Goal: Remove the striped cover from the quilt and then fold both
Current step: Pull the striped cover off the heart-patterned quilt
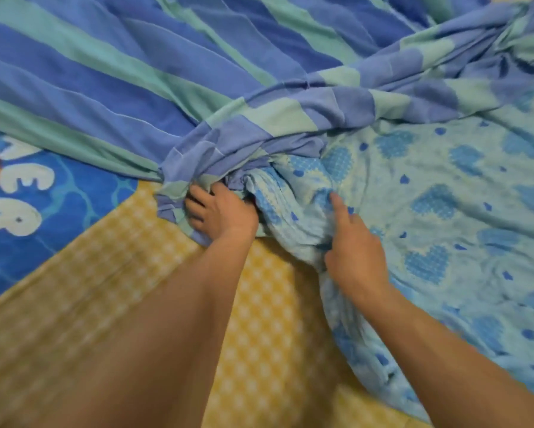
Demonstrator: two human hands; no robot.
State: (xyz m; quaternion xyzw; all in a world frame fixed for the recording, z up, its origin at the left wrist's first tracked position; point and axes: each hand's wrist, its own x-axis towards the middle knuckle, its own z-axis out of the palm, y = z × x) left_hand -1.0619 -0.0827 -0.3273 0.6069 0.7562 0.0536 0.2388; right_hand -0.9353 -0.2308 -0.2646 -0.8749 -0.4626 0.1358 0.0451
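The striped cover (142,78), in blue and teal bands, spreads over the upper left and bunches toward the centre. The quilt (444,211), pale blue with darker heart shapes, lies on the right, its corner emerging from the bunched cover. My left hand (221,211) grips the gathered edge of the striped cover where it meets the quilt. My right hand (356,251) holds the quilt's bunched corner, with the index finger stretched out along the fabric.
A yellow checked sheet (259,319) covers the bed below both forearms. At the left edge lies a blue blanket (59,217) with large white letters. The striped fabric twists into a rope-like roll (398,88) toward the upper right.
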